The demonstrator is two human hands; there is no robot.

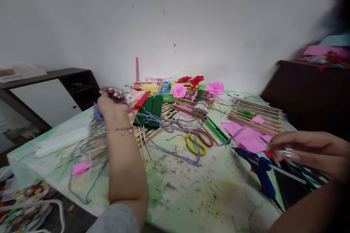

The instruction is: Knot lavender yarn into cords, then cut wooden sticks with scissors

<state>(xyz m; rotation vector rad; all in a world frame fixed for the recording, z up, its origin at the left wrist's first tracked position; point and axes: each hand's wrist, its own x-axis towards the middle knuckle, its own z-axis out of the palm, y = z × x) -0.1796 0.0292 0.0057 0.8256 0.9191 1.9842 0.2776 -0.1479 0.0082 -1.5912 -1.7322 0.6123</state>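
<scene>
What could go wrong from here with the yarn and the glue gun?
The purple yarn runs from the left hand in loose loops across the table, by the scissors; a pull might tangle it or snag their handles. The right hand is near the glue gun, so a burn is possible if the gun is hot; the picture cannot show that.

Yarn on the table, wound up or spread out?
Spread out: yarn trails in loose loops across the table, some bunched near the left hand.
</scene>
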